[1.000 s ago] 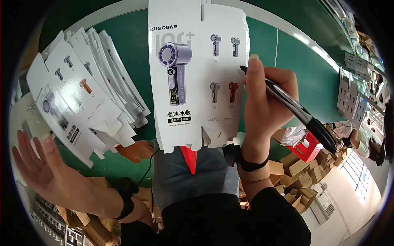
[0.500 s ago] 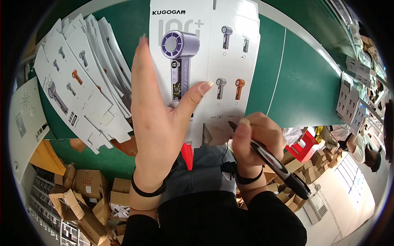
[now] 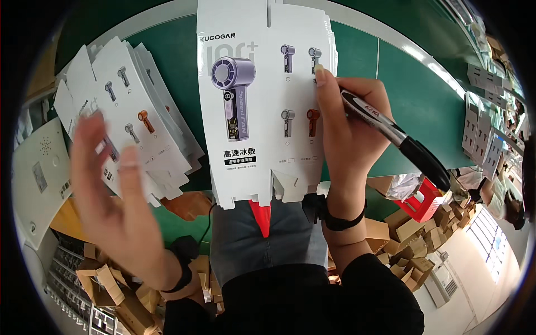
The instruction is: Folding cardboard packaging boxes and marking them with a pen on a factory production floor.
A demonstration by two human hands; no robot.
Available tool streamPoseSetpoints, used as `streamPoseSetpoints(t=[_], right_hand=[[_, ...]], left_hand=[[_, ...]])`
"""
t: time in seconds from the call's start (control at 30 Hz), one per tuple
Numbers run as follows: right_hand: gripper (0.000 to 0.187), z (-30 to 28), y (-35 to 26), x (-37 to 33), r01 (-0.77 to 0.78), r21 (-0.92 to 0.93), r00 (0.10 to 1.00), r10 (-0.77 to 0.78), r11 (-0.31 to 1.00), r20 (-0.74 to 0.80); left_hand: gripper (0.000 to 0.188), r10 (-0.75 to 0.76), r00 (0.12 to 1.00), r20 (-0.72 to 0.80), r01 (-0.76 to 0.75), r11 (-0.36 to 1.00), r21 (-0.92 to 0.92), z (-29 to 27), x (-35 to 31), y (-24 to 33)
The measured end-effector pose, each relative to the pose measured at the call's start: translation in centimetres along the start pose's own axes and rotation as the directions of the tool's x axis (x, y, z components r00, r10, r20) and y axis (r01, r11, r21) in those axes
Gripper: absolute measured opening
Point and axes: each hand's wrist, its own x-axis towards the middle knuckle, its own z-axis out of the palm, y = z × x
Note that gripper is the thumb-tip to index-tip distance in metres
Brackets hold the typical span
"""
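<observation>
A flat, unfolded white carton [image 3: 268, 162] lies in front of me, printed with a large purple handheld fan and several small fans above tick circles. My right hand [image 3: 357, 123] grips a black-and-silver marker pen [image 3: 402, 134]. Its fingertips rest on the carton by the upper right small fan; the hand hides the pen's tip. Over the fanned stack of like cartons [image 3: 131, 100] on the left, my left hand [image 3: 117, 195] is raised, blurred, with thumb and fingers apart and nothing seen in it.
The green table [image 3: 402, 111] carries both carton piles. A white device [image 3: 42, 178] stands at the left edge. Brown cardboard boxes [image 3: 413, 240] and a red stool [image 3: 419, 201] are beyond the near edge. More printed cartons [image 3: 477, 125] and a person [image 3: 497, 195] appear far right.
My left hand has left the middle carton and swung left over the stack. My right hand has moved up the carton with the marker pen. The middle carton sits slightly further left.
</observation>
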Motion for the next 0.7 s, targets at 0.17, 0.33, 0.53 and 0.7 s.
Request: streamPoseSetpoints(t=[0.17, 0.33, 0.53, 0.7], right_hand=[[0.024, -1.1, -0.6, -3.0, 0.104, -0.060, 0.995, -0.104, 0.993, 0.011], [0.025, -3.6, -2.3, -5.4, 0.184, -0.251, 0.923, -0.079, 0.950, 0.378], [0.025, -2.3, -0.8, -5.6, 0.048, 0.118, 0.996, -0.039, 0.992, -0.077], [0.024, -0.6, -1.3, -1.7, -0.027, -0.099, 0.999, 0.024, 0.995, -0.030]], left_hand=[[0.081, -0.034, 0.965, 0.262, 0.124, 0.935, -0.333, 7.3, -2.4, 4.3], [0.080, -0.141, 0.856, 0.497, 0.468, 0.619, -0.631, 7.1, -1.7, 5.3], [0.071, 0.028, 0.999, 0.030, 0.003, 0.670, -0.742, 4.6, -3.1, 3.1], [0.063, -0.379, 0.925, 0.021, 0.369, 0.887, -0.277, -3.7, 2.0, -3.6]])
